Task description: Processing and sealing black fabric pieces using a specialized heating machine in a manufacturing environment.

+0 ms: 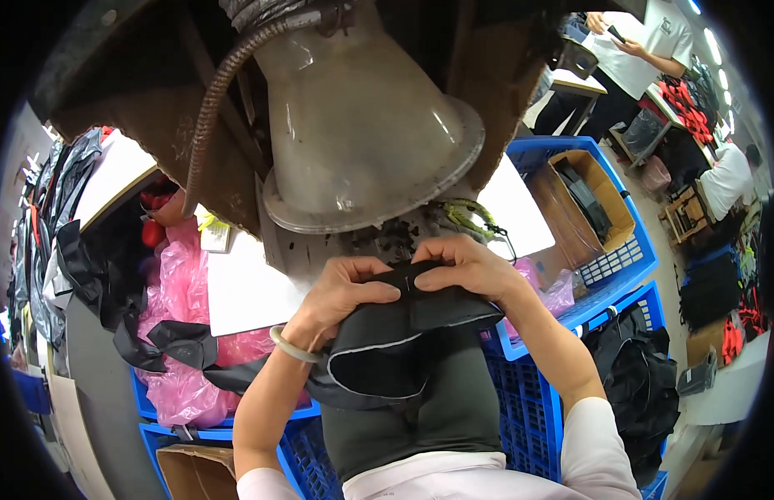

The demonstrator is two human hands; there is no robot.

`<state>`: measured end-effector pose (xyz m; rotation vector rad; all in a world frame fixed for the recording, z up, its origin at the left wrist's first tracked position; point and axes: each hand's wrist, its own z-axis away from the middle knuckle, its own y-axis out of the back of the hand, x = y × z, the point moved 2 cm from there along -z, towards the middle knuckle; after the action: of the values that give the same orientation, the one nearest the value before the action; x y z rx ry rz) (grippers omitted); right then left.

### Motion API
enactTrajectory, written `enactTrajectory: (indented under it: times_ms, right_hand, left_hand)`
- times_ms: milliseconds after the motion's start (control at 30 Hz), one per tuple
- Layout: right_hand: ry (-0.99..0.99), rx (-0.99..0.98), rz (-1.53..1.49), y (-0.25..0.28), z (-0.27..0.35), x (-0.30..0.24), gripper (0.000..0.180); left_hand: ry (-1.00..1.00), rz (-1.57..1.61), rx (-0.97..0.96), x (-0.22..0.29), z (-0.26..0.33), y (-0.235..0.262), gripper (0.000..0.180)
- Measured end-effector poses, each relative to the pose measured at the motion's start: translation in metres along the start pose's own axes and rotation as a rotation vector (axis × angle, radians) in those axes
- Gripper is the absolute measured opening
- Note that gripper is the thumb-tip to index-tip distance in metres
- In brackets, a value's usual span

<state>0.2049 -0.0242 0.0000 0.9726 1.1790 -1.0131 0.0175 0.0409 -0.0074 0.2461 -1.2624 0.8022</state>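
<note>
A black fabric piece (374, 329) with pale cut edges is pinched between both my hands, over my lap. My left hand (341, 290), with a pale bangle on its wrist, grips it with thumb and bent fingers on the left. On the right, my right hand (466, 265) grips it the same way, the two thumbs almost meeting at a small light mark. The fabric's lower part hangs in a loose curl. Just beyond my hands stands a large cloudy cone-shaped hood (362, 125), with dark scraps scattered under its rim.
Pink plastic bags (183, 267) and black straps lie at left. Blue crates (629, 267) stand at right, one with a cardboard box (599, 200). A ribbed hose (212, 108) runs beside the hood. Dark bags (633, 367) fill a lower crate. Another person (645, 50) stands at back right.
</note>
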Motion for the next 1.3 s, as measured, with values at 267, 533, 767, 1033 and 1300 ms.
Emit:
enactTrajectory:
  times_ms: [267, 533, 767, 1033, 1300]
  right_hand:
    - [-0.207, 0.094, -0.313, 0.004, -0.031, -0.016, 0.029]
    - [-0.159, 0.136, -0.444, 0.011, -0.040, -0.016, 0.036]
    - [-0.117, 0.101, -0.426, 0.010, -0.040, -0.018, 0.035]
    - [-0.061, 0.134, -0.434, 0.011, -0.044, -0.019, 0.035]
    - [0.004, 0.257, -0.424, 0.007, -0.056, -0.011, 0.028]
  left_hand:
    - [-0.098, 0.149, 0.125, 0.012, -0.018, 0.017, 0.034]
    - [-0.149, 0.268, 0.270, -0.002, -0.030, 0.034, 0.043]
    - [-0.222, 0.228, 0.290, -0.016, -0.037, 0.049, 0.040]
    - [-0.283, 0.116, 0.336, -0.017, -0.049, 0.058, 0.032]
    - [-0.336, 0.295, 0.245, -0.037, -0.069, 0.087, 0.033]
